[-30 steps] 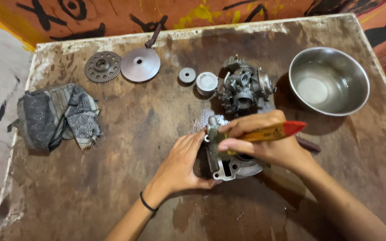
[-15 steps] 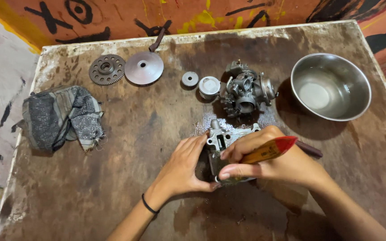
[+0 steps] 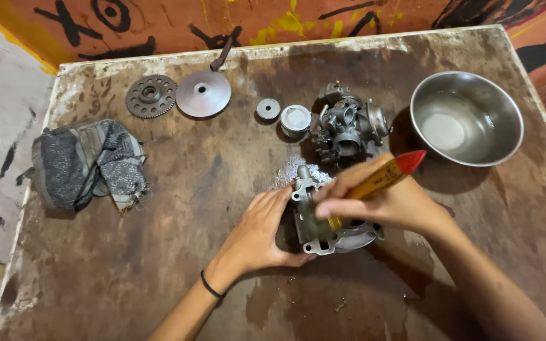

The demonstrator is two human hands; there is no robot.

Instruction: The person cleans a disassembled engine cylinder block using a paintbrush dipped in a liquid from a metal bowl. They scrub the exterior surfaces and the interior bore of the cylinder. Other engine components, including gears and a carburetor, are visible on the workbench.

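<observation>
Brushing looked mid-way: the left hand [image 3: 257, 230] gripped the grey cast-metal engine part [image 3: 323, 221] mid-table, the right hand [image 3: 380, 199] was closed round a yellow red-tipped wooden brush handle [image 3: 380, 180]; the dirty carburettor [image 3: 349, 126] sat untouched

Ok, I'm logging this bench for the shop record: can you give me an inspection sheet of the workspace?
Surface: wooden table, worn, stained, wet patches near the front.
Job's things: metal engine part on the table; brush with yellow handle and red tip, its head at the part.
Clutter: grey rag, toothed gear, round disc, small roller, cap, carburettor, steel bowl.
Grippers: left hand steadies the part; right hand grips the brush.
Cables: nothing seen.
Surroundings: orange painted wall behind; pale floor at left.
</observation>
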